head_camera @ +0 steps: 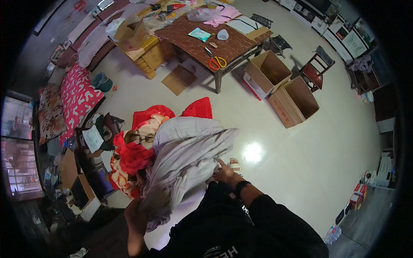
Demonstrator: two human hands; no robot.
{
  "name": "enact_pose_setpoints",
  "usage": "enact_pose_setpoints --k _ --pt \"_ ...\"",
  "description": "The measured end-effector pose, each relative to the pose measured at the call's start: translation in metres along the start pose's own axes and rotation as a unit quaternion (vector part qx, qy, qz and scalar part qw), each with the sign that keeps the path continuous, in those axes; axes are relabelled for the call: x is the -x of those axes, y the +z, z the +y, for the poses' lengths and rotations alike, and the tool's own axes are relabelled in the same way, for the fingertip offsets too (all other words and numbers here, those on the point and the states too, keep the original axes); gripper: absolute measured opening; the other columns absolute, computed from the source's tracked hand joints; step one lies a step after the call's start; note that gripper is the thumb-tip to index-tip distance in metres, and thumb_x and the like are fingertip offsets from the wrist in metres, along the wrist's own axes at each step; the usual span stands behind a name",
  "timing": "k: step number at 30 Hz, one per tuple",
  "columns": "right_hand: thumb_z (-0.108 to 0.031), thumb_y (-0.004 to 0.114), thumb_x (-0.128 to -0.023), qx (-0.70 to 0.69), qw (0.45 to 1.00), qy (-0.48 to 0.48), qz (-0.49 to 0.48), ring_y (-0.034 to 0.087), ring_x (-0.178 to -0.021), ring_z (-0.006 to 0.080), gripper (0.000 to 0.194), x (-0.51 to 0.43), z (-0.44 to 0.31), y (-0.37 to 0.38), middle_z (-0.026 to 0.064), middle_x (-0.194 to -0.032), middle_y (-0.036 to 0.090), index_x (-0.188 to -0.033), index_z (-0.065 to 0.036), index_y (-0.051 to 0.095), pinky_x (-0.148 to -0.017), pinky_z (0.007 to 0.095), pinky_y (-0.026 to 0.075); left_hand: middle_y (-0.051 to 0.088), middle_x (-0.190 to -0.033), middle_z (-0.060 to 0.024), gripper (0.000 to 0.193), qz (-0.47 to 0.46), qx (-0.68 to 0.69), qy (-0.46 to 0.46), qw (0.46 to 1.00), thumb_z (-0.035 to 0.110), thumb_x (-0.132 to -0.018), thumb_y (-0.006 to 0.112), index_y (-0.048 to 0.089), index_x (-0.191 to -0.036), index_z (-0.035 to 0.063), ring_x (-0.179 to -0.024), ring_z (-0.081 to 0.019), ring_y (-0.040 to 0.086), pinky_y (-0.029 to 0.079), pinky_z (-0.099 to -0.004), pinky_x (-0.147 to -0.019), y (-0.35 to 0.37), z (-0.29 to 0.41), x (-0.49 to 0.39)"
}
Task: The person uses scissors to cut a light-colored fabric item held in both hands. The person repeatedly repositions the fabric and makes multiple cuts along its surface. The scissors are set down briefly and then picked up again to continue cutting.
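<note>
A large grey quilt or sheet (190,161) hangs in loose folds in front of my body, over the floor. At its lower left, my left hand (136,211) grips a bunched, motion-blurred part of the cloth. My right hand (224,172) holds its right edge near my waist, index finger pointing forward; the other fingertips are partly hidden. Beside and partly under the grey cloth lies a red and cream patterned blanket (137,158), with red parts showing beyond the far edge. One sandalled foot (235,164) shows just past my right hand.
Ahead stands a brown marble-patterned table (180,38) with scissors (214,61) on it. Two open cardboard boxes (293,103) (267,71) sit to its right, near a small chair (316,71). At left are a pink patterned cushion (77,103), a green bin (102,82) and a cluttered chair (96,133).
</note>
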State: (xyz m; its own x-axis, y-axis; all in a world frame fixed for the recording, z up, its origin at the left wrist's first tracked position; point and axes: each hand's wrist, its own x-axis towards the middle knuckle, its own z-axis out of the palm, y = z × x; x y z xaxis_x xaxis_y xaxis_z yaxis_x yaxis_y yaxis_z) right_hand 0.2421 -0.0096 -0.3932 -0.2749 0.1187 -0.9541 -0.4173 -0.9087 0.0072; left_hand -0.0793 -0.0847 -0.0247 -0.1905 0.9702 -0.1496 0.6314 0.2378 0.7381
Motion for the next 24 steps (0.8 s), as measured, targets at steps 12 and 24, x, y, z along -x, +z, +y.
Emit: enact_pose_setpoints --k 12,24 --pt "-0.073 0.046 -0.087 0.02 0.996 0.012 -0.089 0.055 -0.116 0.0358 0.084 0.029 0.025 0.068 0.0155 -0.132 0.06 -0.134 -0.005 0.054 -0.097 0.0459 0.045 0.051 -0.077 -0.0032 0.02 0.189 -0.021 0.066 0.98 0.021 -0.077 0.062 0.052 -0.081 0.0035 -0.072 -0.0133 0.047 0.037 -0.028 -0.065 -0.122 0.133 0.084" --pt "-0.008 0.07 -0.074 0.134 0.851 -0.507 -0.016 0.063 -0.078 0.0189 0.027 0.142 -0.086 0.15 0.0081 -0.09 0.069 -0.097 0.005 0.065 -0.07 0.0332 0.05 0.062 -0.094 -0.0071 0.027 0.36 0.166 -0.051 0.917 -0.004 -0.08 0.047 0.058 -0.104 0.001 -0.086 -0.0166 0.061 0.049 -0.028 -0.08 -0.217 -0.141 0.045"
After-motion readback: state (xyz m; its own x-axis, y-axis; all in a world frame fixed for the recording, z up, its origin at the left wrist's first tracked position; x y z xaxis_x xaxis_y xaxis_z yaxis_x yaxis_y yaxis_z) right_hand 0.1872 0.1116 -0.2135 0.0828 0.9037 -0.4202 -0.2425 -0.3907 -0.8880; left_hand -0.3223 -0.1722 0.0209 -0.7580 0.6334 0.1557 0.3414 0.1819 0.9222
